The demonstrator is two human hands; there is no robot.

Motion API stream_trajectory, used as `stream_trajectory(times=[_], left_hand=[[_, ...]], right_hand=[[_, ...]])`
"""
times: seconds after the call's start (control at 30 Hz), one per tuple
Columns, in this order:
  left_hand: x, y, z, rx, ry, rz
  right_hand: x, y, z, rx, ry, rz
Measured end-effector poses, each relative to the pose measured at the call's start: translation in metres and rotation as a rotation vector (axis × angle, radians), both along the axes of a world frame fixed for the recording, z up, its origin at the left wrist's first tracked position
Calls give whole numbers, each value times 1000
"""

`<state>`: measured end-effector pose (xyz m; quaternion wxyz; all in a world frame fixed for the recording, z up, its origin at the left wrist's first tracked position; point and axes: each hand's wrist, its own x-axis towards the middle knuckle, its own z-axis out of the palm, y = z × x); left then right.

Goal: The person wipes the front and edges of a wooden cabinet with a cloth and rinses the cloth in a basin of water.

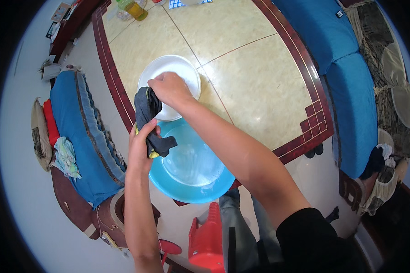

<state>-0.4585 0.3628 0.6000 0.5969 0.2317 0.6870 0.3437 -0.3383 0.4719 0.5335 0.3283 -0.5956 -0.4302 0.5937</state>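
Note:
A dark grey cloth item with yellow trim point(144, 106), possibly a sock, hangs between my hands. My left hand point(142, 145) grips its lower part, thumb across the front, and a loose end sticks out to the right. At the upper end my right hand point(171, 88) is curled against the fabric and grips it; its fingertips are mostly hidden. Below my right hand stands a white round basin point(192, 73) on the table. Under the cloth's loose end, nearer my body, is a larger light blue basin point(194, 192) with cloudy, slightly sudsy water.
The tiled-look table point(253, 88) has a dark red border, and the blue basin overhangs its near edge. A bottle of yellow liquid point(136, 10) stands at the far left. Below is a red plastic stool or chair point(206, 239). Blue-covered sofas point(350, 82) flank the table.

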Motion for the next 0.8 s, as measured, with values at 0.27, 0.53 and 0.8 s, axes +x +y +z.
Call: stream_trajectory(times=[0.27, 0.53, 0.8], left_hand=[[12, -48, -5, 141, -239, 168], [9, -154, -34, 145, -332, 184], [33, -226, -54, 120, 23, -42]], right_hand=[[18, 11, -23, 124, -229, -4], [38, -160, 21, -303, 494, 320], [53, -261, -9, -516, 419, 258]])
